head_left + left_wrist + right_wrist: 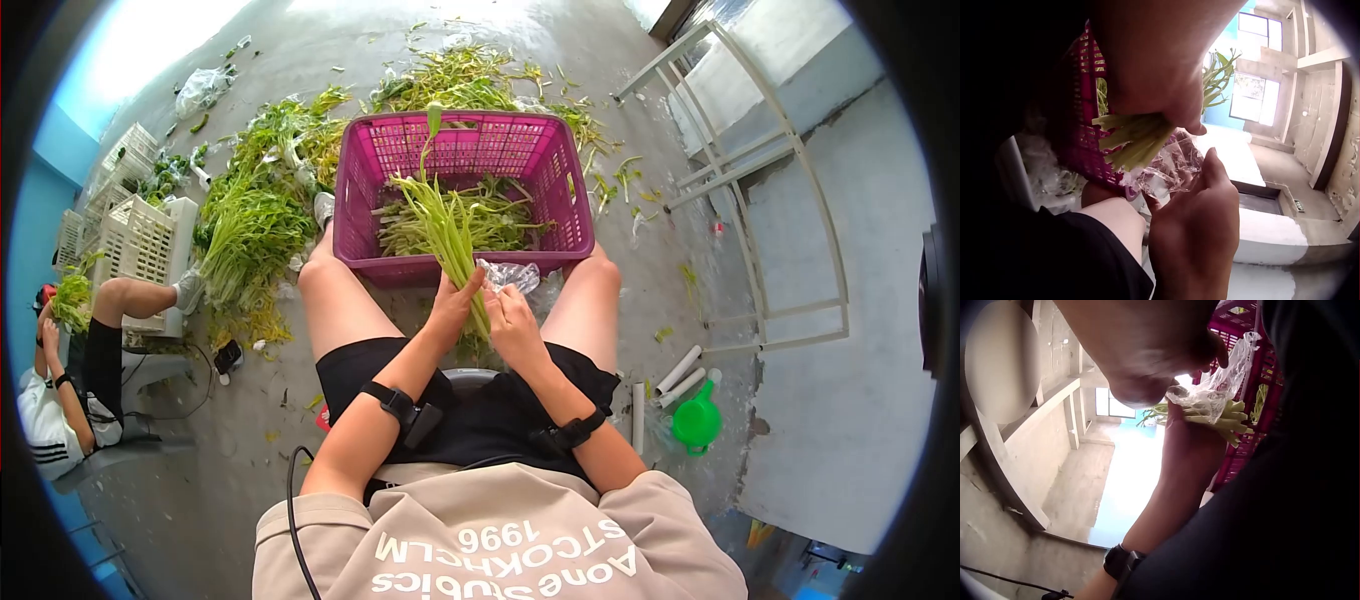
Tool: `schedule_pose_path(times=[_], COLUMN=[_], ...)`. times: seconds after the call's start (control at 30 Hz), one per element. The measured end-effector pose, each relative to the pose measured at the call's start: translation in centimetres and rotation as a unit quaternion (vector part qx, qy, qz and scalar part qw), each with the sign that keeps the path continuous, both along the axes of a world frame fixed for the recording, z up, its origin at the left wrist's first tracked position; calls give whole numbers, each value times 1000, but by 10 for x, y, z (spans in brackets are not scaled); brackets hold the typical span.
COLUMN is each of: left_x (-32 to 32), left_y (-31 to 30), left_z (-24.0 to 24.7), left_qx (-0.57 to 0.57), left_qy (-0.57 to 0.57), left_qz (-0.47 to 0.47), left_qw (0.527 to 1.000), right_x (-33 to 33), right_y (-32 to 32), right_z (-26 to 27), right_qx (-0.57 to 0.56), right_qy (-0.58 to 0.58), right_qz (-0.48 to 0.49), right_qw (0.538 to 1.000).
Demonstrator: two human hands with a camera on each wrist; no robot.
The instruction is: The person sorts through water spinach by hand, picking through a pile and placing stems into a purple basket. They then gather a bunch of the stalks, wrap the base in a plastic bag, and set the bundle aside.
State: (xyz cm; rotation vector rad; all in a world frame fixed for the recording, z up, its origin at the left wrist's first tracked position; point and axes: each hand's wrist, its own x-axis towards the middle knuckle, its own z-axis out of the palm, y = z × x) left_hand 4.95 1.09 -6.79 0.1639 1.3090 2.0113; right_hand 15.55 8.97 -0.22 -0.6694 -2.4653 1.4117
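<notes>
My left hand grips a bunch of water spinach, its pale stalks slanting up over the near rim of a purple plastic crate. One leafy tip of the bunch rises toward the crate's far rim. Beside it, my right hand pinches a crumpled clear plastic bag against the stalks. The left wrist view shows the cut stalk ends spread below the left hand, close to the bag. More water spinach stalks lie inside the crate, which stands between my knees.
Heaps of greens cover the floor left of and behind the crate. White crates and another seated person are at the left. To the right stand a metal frame, white pipes and a green plastic scoop.
</notes>
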Motion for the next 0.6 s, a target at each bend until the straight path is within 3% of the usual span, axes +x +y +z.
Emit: schedule_pose_path(times=[0.07, 0.13, 0.4, 0.47, 0.53, 0.6], left_x=[3, 1, 2, -2, -5, -10], left_y=[0, -2, 4, 1, 0, 1], left_z=[1, 2, -4, -15, -8, -8], left_qx=[16, -18, -28, -16, -68, -32], left_qy=[1, 29, -12, -21, -4, -71], left_qz=[19, 23, 16, 37, 57, 10], left_qw=[1000, 999, 999, 999, 996, 997], right_x=[-1, -2, 4, 2, 5, 6], right_y=[-1, 0, 2, 1, 7, 4], right_z=[-7, -12, 19, 18, 24, 38], right_qx=[8, -117, -288, -465, -657, -707], right_qy=[29, 26, -6, -10, 63, 60], right_qz=[-10, -24, 55, 39, 87, 40], right_qw=[1000, 993, 956, 884, 746, 704])
